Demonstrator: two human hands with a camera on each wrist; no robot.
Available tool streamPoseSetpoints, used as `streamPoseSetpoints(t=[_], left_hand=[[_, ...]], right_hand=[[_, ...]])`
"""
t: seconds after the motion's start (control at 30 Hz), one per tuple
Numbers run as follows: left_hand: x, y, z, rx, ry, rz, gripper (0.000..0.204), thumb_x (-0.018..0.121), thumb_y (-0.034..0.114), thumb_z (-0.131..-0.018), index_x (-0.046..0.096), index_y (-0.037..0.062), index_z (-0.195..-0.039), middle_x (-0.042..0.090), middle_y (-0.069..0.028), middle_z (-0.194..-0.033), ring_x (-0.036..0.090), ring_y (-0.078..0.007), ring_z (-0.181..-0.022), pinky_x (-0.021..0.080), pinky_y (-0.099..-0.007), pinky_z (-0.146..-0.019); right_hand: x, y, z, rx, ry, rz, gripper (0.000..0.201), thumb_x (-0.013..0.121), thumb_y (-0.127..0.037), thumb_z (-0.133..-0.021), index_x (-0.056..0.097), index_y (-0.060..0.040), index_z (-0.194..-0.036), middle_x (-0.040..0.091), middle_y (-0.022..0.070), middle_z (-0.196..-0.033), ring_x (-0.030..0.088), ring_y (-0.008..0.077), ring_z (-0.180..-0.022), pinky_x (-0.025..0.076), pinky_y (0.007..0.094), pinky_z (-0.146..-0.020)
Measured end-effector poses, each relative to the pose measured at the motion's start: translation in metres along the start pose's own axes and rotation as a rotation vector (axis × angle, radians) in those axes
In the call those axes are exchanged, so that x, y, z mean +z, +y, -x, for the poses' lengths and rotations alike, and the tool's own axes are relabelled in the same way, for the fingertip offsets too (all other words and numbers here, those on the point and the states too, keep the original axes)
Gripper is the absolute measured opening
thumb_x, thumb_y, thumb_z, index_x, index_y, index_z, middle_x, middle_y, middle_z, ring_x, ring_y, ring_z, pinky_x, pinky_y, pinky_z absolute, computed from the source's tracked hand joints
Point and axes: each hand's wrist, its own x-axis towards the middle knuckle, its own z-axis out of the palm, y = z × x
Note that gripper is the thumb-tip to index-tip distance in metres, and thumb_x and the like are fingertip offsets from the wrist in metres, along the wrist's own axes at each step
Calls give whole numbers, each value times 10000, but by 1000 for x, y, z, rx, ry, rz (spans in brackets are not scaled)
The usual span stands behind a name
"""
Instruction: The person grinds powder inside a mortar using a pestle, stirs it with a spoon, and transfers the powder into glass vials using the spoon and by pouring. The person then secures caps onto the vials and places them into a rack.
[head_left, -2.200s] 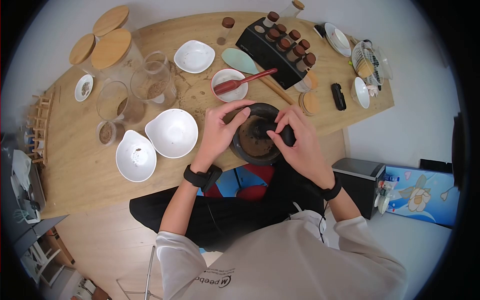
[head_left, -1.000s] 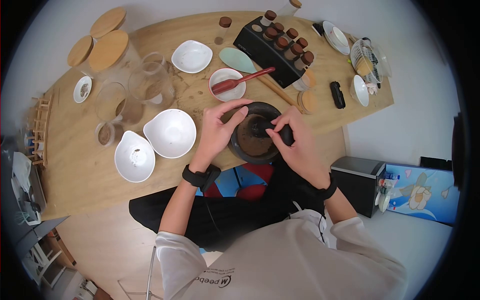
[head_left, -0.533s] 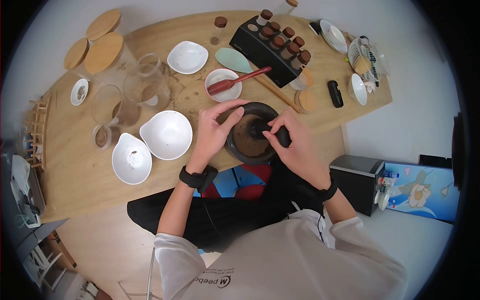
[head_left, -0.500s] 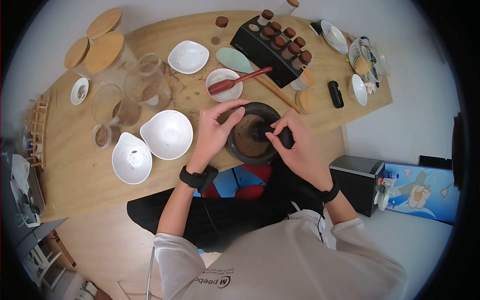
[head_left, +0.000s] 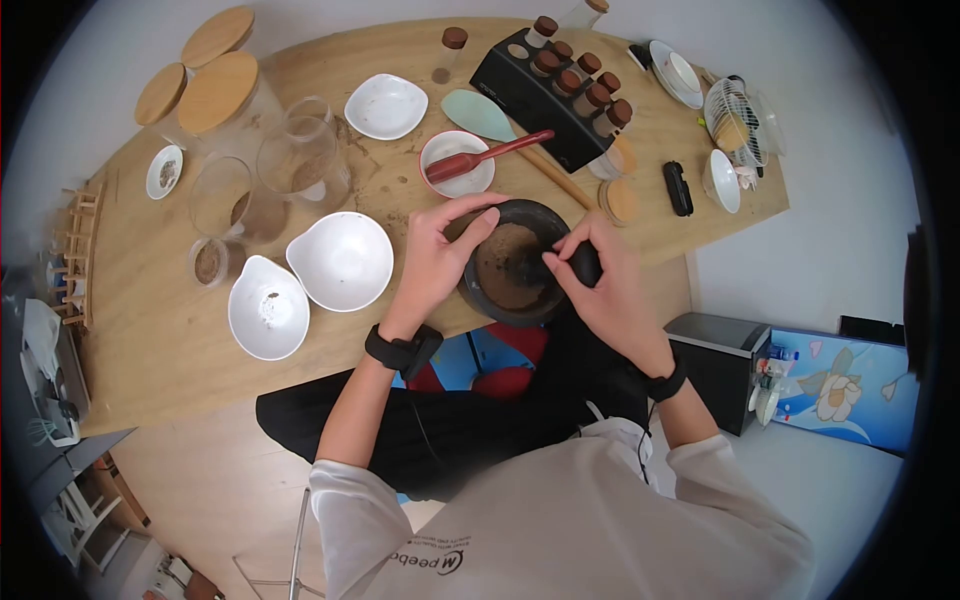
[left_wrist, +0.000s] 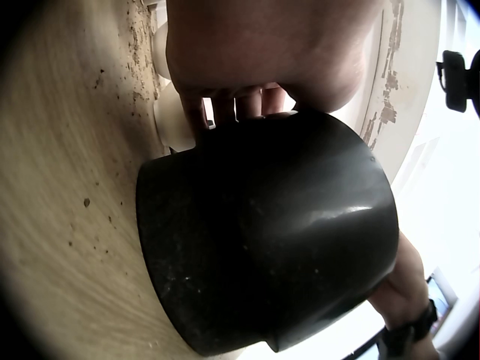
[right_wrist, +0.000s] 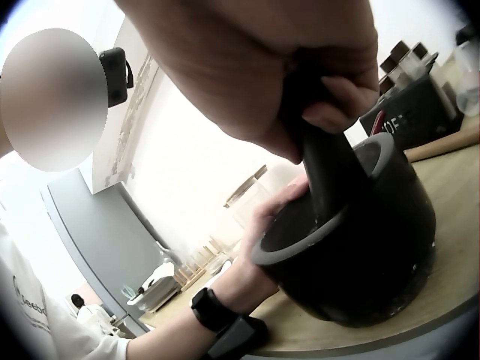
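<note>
A black mortar (head_left: pixel 543 216) stands near the table's front edge with brown powder (head_left: pixel 505 268) inside. My left hand (head_left: pixel 437 258) grips its left side, thumb hooked over the rim, fingers reaching round the far side. In the left wrist view the dark mortar wall (left_wrist: pixel 300 232) fills the middle below that hand. The black pestle (right_wrist: pixel 328 169) leans in the bowl, its lower end in the powder near the right inner wall. My right hand (head_left: pixel 607 285) holds the pestle's upper end between thumb and curled fingers. Beyond the mortar, a red spatula (head_left: pixel 460 166) lies across a red-rimmed bowl (head_left: pixel 432 150).
Two white spouted bowls (head_left: pixel 345 262) stand left of the mortar. Behind them are clear glass jars with brown residue and wooden-lidded canisters (head_left: pixel 218 92). A black rack (head_left: pixel 545 105) of corked vials stands at the back, with a pale green spatula (head_left: pixel 478 115) before it.
The pestle has shifted toward the mortar's right wall, and my right hand has moved right with it. My left hand keeps its grip on the mortar. The head view shifts slightly.
</note>
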Motion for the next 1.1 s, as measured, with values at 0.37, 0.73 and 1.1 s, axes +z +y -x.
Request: streamPoseSetpoints(t=[0.37,0.73,1.1], left_hand=[[1,1,-1,1,7,10,224,700,103,-1008,793,-27,-1165,829,-118,-1046,769,-160,-998,577,-315,-940],[1,-1,-1,11,10,4,225,711,112,-998,795,-18,-1161,828,-124,-1038,769,-157,-984,577,-318,-926],[1,2,0,0,-3,7,223,706,101,-997,792,-27,-1157,829,-120,-1040,770,-157,-981,579,-314,-920]], right_hand=[[4,-1,-3,-77,34,10,232,785,-26,-915,564,-39,-982,634,128,-963,673,341,-878,521,401,-747],[4,-4,-9,-114,17,10,221,794,-16,-905,583,-27,-969,631,131,-954,656,332,-896,518,385,-777],[-10,-10,1,-33,-102,62,206,783,-6,-901,588,-22,-966,641,121,-925,659,306,-859,514,369,-767]])
